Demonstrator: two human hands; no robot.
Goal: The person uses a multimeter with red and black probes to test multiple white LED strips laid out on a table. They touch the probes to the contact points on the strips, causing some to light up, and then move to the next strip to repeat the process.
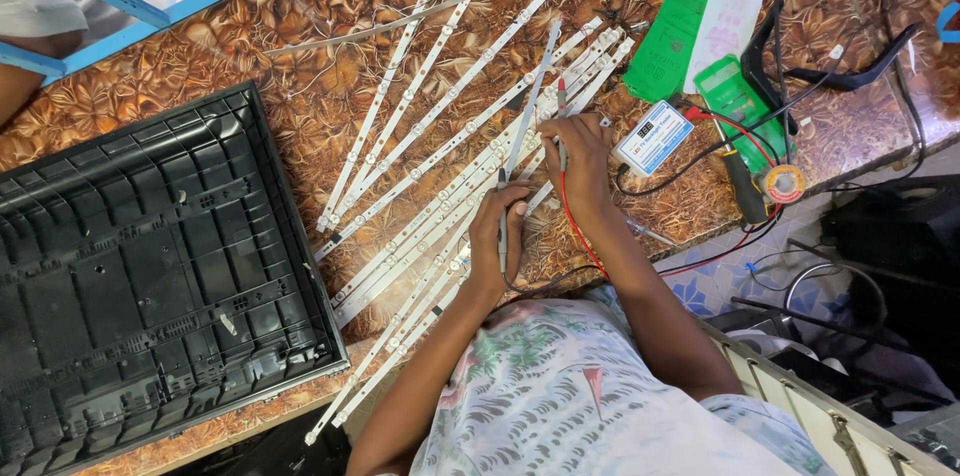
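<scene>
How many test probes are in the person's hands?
2. One dark probe is in the left hand; one red-tipped probe is in the right hand. Both touch the white LED strips.

table: glossy brown leaf-patterned covering
strips: thin white, smooth, slight sheen
back cover: matt black ribbed plastic
boards: flat green, matt
shirt: soft printed cloth

- Your left hand covers the lower end of the black probe, so its grip is hidden from you.
- Your right hand hides most of the red probe.
- The black plastic back cover runs off the left and bottom edges.
- The small tester box has a label too small to read.
- Someone's arm is cut off at the left edge.
</scene>
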